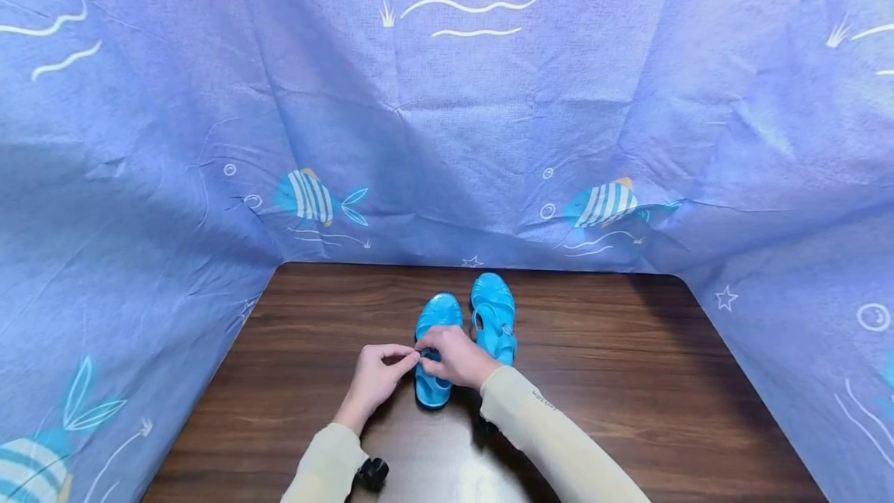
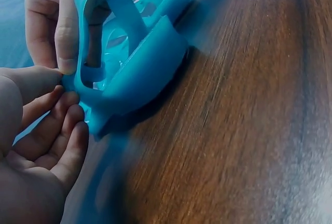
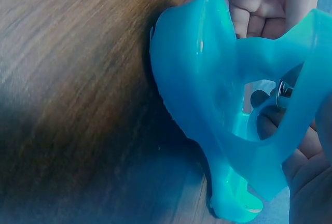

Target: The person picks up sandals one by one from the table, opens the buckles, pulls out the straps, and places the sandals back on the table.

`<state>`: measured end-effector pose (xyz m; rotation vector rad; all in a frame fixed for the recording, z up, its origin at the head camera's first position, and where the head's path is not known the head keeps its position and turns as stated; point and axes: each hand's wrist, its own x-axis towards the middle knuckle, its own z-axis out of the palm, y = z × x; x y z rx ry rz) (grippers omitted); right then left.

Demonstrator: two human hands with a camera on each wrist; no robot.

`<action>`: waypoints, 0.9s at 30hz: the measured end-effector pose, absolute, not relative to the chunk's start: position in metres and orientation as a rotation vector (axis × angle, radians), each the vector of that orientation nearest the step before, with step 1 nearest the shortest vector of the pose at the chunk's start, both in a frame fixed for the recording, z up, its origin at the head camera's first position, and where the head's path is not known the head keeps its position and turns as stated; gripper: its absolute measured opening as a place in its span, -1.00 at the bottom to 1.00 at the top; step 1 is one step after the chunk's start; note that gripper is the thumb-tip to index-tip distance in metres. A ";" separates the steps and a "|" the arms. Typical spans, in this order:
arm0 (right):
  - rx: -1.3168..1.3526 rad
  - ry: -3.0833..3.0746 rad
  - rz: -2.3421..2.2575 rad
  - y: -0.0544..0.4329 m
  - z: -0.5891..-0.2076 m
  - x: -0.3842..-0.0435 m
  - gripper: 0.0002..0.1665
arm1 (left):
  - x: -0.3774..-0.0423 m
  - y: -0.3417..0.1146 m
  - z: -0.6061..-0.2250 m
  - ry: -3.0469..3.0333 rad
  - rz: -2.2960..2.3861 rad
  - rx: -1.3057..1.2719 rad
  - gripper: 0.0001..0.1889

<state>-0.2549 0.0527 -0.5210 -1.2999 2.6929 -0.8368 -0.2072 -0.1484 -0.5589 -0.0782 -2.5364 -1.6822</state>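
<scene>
Two blue jelly sandals stand on the wooden table, toes toward the back. Both hands are at the left sandal [image 1: 440, 309]. From its outer side, my left hand [image 1: 380, 372] pinches the end of the ankle strap [image 2: 83, 37] between thumb and fingers. My right hand [image 1: 457, 357] reaches over the sandal and grips the strap near the same spot. A small metal buckle [image 3: 284, 93] shows beside the fingers in the right wrist view. The right sandal [image 1: 493, 301] is just beyond my right hand, its strap with a buckle on the outer side.
The brown table [image 1: 615, 386] has its back edge against a blue cloth [image 1: 461, 138] printed with fish, which also hangs along both sides. A black wrist-camera mount [image 1: 373, 473] sits by the left sleeve.
</scene>
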 end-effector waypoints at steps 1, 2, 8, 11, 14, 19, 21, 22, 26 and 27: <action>-1.301 2.689 -0.843 0.053 -0.521 -0.255 -0.74 | -0.207 -0.149 -0.559 -2.538 -1.676 -0.074 -0.88; -1.301 2.686 -0.847 0.052 -0.521 -0.254 -0.74 | -0.207 -0.149 -0.558 -2.538 -1.674 -0.070 -0.88; -1.275 2.665 -0.859 0.052 -0.520 -0.253 -0.72 | -0.206 -0.148 -0.557 -2.509 -1.721 -0.062 -0.94; -1.266 2.652 -0.863 0.051 -0.519 -0.253 -0.70 | -0.207 -0.146 -0.555 -2.484 -1.766 -0.047 -0.96; -1.266 2.651 -0.865 0.051 -0.517 -0.253 -0.69 | -0.208 -0.144 -0.554 -2.451 -1.801 -0.028 -0.93; -1.297 2.668 -0.837 0.050 -0.516 -0.253 -0.69 | -0.212 -0.142 -0.553 -2.378 -1.895 -0.002 -0.81; -1.303 2.671 -0.832 0.050 -0.516 -0.253 -0.70 | -0.213 -0.141 -0.553 -2.363 -1.924 -0.009 -0.78; -1.298 2.669 -0.834 0.050 -0.516 -0.253 -0.70 | -0.213 -0.141 -0.553 -2.363 -1.935 -0.015 -0.78; -1.289 2.660 -0.853 0.052 -0.517 -0.254 -0.70 | -0.213 -0.143 -0.554 -2.395 -1.926 -0.060 -0.82; -1.291 2.658 -0.858 0.052 -0.518 -0.254 -0.70 | -0.213 -0.144 -0.555 -2.411 -1.911 -0.070 -0.84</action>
